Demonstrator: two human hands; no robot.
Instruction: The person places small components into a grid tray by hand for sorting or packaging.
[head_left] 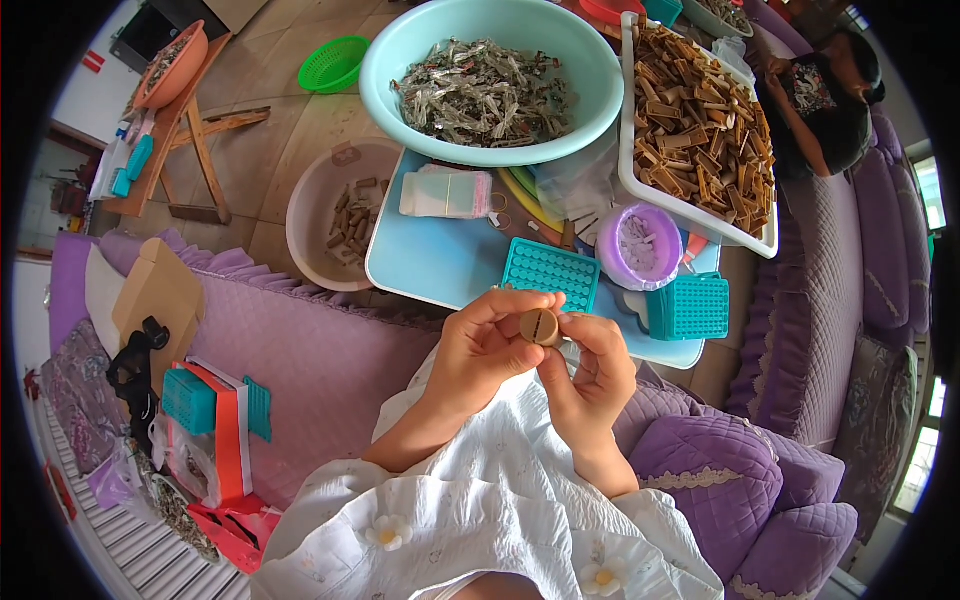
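Observation:
Above my lap, a small brown cylinder point(541, 328) with a dark slit across its round end is pinched in my fingertips. My left hand point(470, 350) grips it from one side, thumb below and fingers above. From the other side my right hand point(590, 375) closes thumb and forefinger on it. Just beyond my hands, a teal tray with rows of holes point(552, 272) lies on the light-blue table point(435, 265). To its right a purple bowl point(608, 262) contains small white pieces. Farther right, a white tray point(628, 135) is heaped with brown curved pieces.
A large pale-teal basin point(375, 110) full of shiny strips stands at the far side. A pinkish basin point(302, 225) left of the table has several brown cylinders. Stacked teal trays point(690, 310) sit at the table's right edge. A person point(825, 110) sits at far right.

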